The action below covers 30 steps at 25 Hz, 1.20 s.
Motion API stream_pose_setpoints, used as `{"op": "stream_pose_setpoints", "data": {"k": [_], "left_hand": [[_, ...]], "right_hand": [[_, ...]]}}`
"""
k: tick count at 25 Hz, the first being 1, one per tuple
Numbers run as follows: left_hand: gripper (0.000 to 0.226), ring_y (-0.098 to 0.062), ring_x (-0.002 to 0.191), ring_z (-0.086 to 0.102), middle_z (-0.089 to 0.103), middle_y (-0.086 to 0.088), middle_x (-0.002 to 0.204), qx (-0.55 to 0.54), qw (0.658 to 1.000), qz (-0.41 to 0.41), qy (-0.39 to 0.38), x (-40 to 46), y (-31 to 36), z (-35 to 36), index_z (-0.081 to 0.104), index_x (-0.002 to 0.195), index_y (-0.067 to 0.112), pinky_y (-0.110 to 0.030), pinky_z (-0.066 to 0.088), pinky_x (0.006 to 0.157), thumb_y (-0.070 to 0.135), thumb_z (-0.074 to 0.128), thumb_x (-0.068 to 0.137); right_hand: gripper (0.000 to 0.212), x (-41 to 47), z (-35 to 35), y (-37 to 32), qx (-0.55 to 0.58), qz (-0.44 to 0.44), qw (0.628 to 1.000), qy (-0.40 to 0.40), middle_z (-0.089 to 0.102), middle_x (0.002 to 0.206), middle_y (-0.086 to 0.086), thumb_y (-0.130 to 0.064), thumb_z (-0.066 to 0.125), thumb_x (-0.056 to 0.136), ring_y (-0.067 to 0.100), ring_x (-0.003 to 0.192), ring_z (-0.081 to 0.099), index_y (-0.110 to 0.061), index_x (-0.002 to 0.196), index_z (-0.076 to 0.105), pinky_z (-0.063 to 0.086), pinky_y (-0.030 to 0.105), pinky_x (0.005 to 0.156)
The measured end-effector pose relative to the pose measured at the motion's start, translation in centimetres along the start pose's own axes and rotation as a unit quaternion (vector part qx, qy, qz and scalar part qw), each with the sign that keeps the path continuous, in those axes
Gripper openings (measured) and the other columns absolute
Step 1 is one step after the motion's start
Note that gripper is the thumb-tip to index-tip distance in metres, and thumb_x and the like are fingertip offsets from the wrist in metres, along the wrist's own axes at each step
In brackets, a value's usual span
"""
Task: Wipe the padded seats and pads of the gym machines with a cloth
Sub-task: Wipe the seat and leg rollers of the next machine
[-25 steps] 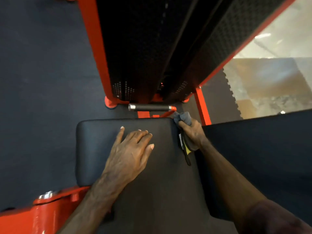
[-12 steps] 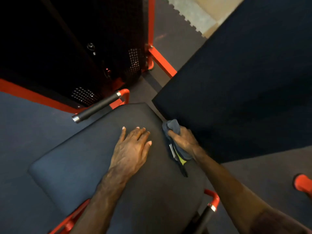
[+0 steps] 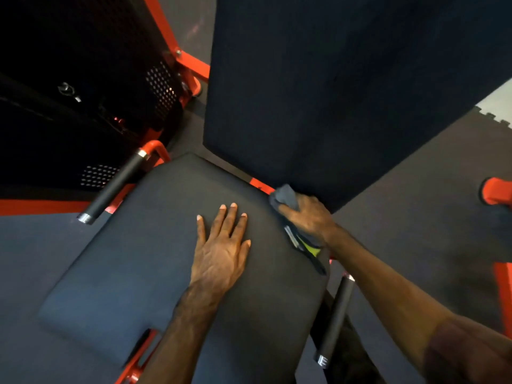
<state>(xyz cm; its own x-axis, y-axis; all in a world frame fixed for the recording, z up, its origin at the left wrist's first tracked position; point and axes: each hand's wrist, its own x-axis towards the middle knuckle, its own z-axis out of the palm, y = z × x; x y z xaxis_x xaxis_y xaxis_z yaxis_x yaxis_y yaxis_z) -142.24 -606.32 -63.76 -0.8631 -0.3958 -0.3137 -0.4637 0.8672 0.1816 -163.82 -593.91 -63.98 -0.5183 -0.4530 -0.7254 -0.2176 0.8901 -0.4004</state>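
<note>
Place: a gym.
Evidence: padded black seat (image 3: 171,259), red steel frame (image 3: 191,60), foam-grip handles (image 3: 116,187), rubber floor mats (image 3: 410,217).

Left hand (image 3: 221,245) lies flat, palm down, fingers (image 3: 231,217) straight and slightly spread, thumb out to the side, forearm bare and reaching in from below. Right hand (image 3: 307,217) curled closed, knuckles up, wrist bent, bare forearm coming in from the lower right.
</note>
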Motion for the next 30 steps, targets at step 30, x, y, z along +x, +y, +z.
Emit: {"op": "stream_pose_setpoints", "data": {"k": [30], "left_hand": [[0.059, -0.025, 0.161, 0.023, 0.029, -0.006, 0.173, 0.022, 0.988, 0.153, 0.012, -12.4, 2.6, 3.3, 0.047, 0.158, 0.016, -0.066, 0.018, 0.126, 0.044, 0.042, 0.106]], "right_hand": [[0.034, -13.7, 11.0, 9.8, 0.470, 0.156, 0.805, 0.328, 0.067, 0.100, -0.006, -0.040, 0.068, 0.078, 0.011, 0.086, 0.068, -0.034, 0.109, 0.053, 0.058, 0.034, 0.081]]}}
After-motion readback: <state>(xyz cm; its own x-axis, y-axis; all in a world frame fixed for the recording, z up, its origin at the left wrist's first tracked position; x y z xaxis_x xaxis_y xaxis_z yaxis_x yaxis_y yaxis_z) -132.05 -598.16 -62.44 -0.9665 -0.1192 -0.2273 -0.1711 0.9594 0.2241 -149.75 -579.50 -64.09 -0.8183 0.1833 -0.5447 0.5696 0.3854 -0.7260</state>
